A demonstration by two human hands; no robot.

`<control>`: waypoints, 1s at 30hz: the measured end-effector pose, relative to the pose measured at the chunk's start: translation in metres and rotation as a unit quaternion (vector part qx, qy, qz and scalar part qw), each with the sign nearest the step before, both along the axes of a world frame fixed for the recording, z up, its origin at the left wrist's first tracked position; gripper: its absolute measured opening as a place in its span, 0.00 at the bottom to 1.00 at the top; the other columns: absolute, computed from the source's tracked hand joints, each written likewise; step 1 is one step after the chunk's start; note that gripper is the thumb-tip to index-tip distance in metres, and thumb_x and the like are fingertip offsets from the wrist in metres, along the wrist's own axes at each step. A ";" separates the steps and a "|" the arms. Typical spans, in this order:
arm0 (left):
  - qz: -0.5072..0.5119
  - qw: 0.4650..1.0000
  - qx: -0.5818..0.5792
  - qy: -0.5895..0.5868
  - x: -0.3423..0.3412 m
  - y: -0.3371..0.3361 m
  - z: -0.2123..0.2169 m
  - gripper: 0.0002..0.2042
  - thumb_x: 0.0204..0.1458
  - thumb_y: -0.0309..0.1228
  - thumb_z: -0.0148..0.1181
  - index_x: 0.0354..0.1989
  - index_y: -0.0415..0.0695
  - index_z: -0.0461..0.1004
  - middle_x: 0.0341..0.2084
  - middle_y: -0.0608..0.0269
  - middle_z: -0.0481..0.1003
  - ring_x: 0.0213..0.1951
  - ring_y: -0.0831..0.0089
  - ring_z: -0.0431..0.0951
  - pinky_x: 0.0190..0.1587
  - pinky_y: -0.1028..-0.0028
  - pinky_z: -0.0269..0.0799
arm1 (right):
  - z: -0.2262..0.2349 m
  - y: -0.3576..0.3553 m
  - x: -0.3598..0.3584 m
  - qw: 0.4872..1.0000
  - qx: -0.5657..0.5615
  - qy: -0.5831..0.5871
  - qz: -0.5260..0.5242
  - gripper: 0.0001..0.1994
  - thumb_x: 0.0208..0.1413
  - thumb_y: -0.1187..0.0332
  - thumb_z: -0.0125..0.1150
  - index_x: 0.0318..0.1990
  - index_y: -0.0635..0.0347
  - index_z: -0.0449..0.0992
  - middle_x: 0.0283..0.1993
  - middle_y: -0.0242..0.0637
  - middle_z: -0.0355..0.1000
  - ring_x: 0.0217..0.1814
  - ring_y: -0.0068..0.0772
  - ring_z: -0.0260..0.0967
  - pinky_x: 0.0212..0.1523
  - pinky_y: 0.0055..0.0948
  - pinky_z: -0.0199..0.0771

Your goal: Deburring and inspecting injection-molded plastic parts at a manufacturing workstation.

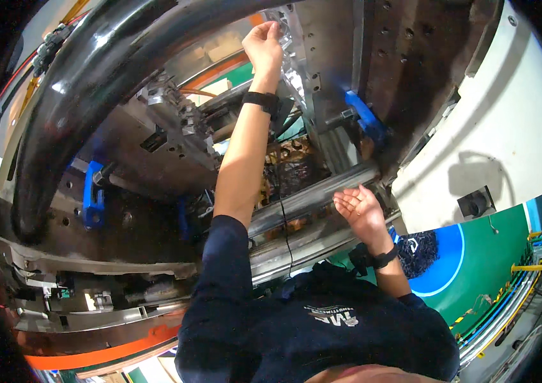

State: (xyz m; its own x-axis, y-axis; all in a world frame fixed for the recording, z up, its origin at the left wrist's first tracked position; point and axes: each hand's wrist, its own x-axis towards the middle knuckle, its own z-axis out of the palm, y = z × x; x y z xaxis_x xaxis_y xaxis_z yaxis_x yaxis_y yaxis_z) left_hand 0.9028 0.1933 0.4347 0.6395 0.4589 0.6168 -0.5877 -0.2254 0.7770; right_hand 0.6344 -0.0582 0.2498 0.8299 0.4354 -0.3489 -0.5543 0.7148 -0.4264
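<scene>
Head view. Your left hand, 12 o'clock: fingers curled closed against the thumb; whether they grip anything, you cannot tell. Metal block, 12 o'clock: just beside that hand; contact unclear. Your right hand, 3 o'clock: open, fingers extended. Bar, near centre, toward 3 o'clock: just beside your right hand. Blue clamp: 2 o'clock. Second clamp: 9 o'clock. Black pipe: 10 o'clock. Blue tub, dark heap inside: 4 o'clock.

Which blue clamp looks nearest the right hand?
The upper-right blue clamp, above the right hand in the image; it's the only one right of the left forearm.
</scene>
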 end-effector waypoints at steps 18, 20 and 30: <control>-0.056 0.996 -0.063 0.003 -0.026 -0.023 -0.007 0.17 0.47 0.17 0.53 0.45 0.40 0.80 0.37 0.61 0.73 0.39 0.74 0.72 0.46 0.78 0.66 | -0.011 -0.001 -0.004 1.000 -0.005 -0.002 0.027 0.19 0.66 0.55 0.45 0.44 0.66 0.70 0.48 0.52 0.74 0.53 0.45 0.72 0.59 0.40 0.70; -0.071 0.996 -0.034 0.038 -0.030 -0.018 -0.004 0.21 0.47 0.18 0.55 0.52 0.45 0.78 0.38 0.62 0.73 0.39 0.75 0.71 0.45 0.77 0.67 | -0.011 0.003 -0.003 1.000 -0.006 0.001 0.029 0.19 0.66 0.55 0.45 0.44 0.66 0.70 0.47 0.52 0.74 0.53 0.45 0.71 0.58 0.41 0.70; -0.054 0.946 0.306 -0.089 -0.176 -0.044 -0.025 0.06 0.48 0.20 0.56 0.32 0.39 0.78 0.28 0.54 0.75 0.34 0.62 0.75 0.41 0.68 0.71 | 0.000 0.017 0.012 0.998 0.038 -0.035 0.034 0.20 0.66 0.55 0.43 0.45 0.67 0.70 0.48 0.53 0.73 0.53 0.48 0.71 0.59 0.43 0.69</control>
State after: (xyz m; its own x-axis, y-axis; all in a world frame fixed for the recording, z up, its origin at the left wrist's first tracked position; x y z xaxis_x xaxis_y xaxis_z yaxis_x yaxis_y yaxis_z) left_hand 0.7269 0.1495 0.4098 0.5233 -0.0820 0.8482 -0.7427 -0.5318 0.4068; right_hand 0.6469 -0.0414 0.2496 0.8184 0.5149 -0.2549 -0.5738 0.7085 -0.4108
